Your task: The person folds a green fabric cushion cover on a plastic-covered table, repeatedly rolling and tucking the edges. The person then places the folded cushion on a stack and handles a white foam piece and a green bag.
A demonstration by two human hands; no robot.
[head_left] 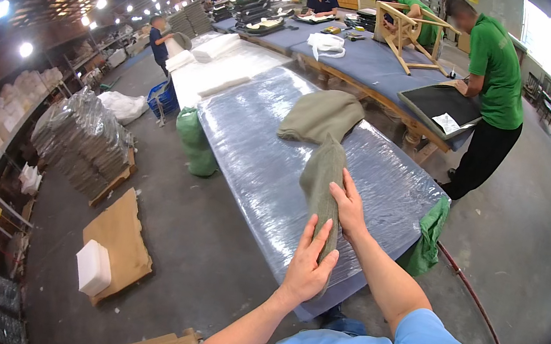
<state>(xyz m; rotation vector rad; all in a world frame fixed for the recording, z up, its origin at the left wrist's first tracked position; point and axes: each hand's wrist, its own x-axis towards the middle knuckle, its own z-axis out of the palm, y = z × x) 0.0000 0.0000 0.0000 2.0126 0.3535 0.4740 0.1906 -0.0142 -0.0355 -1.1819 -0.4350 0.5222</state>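
Observation:
Between my hands is a grey-green fabric-covered cushion, tilted up on its narrow edge over the plastic-covered table. My left hand grips its near end, fingers laid along the fabric and thumb to the right. Higher up on the right side, my right hand presses against it with fingers together. The cushion hides part of both grips. A second grey-green cushion lies flat just beyond, close to the held one's far tip.
White padding covers the table's far end. Green sacks hang at its left side and near right corner. A person in green works at the blue table. A red hose crosses the floor; cardboard lies left.

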